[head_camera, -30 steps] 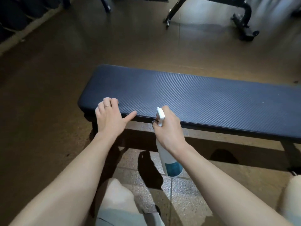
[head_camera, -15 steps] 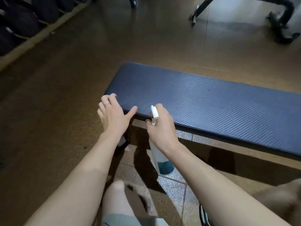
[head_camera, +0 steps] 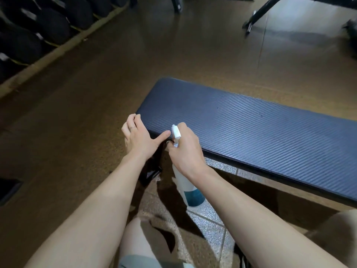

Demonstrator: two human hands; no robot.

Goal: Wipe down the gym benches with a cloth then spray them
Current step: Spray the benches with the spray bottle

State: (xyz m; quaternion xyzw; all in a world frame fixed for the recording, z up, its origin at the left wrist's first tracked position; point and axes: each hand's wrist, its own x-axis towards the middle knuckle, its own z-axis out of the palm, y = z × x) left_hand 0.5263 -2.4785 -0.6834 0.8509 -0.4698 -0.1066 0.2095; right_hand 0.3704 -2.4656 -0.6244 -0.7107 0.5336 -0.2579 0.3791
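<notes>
A dark blue ribbed gym bench runs from the centre to the right edge. My left hand is at its near left corner, fingers curled just off the bench's end and thumb stretched along the near edge. Whatever those fingers may hold is hidden, and no cloth shows. My right hand grips the neck of a white spray bottle with a teal band. The bottle hangs in front of the bench's near edge, its white nozzle at edge height beside my left thumb.
Brown gym floor surrounds the bench, with speckled tiles under it. Black round weights line a rack along the far left. Black legs of other equipment stand at the far right. My knees are at the bottom.
The view has swung left, so the bench now sits further right. My left hand has slid from the bench top to its left corner. The right hand and bottle have followed, close to it.
</notes>
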